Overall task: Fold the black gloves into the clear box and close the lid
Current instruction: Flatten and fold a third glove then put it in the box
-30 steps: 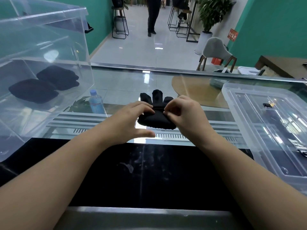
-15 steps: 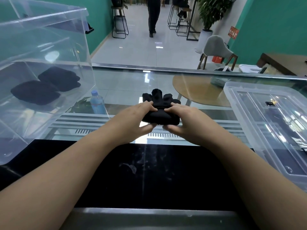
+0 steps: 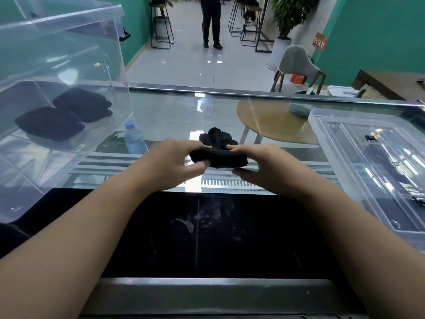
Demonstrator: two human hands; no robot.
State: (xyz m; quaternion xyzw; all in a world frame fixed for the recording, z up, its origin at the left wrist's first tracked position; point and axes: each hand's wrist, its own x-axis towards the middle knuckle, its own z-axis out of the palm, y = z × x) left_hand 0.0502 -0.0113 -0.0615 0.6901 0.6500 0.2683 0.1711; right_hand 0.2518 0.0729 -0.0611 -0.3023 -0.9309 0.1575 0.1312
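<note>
A black glove (image 3: 218, 153) lies on the glass counter in the middle, its cuff end folded up over the palm and its fingers pointing away from me. My left hand (image 3: 174, 162) pinches the left end of the fold. My right hand (image 3: 264, 166) pinches the right end. The clear box (image 3: 69, 54) stands at the left, open side facing me, with two folded black gloves (image 3: 64, 116) on its floor. The clear lid (image 3: 372, 171) lies flat at the right.
The glass counter (image 3: 172, 111) shows a round wooden table and a water bottle below it. A black strip runs along the near edge. Beyond the counter a person stands in a tiled hall with stools, a chair and a plant.
Both hands have rolled the glove's near end further over toward its fingers, so the fold is thicker and less of the fingers shows.
</note>
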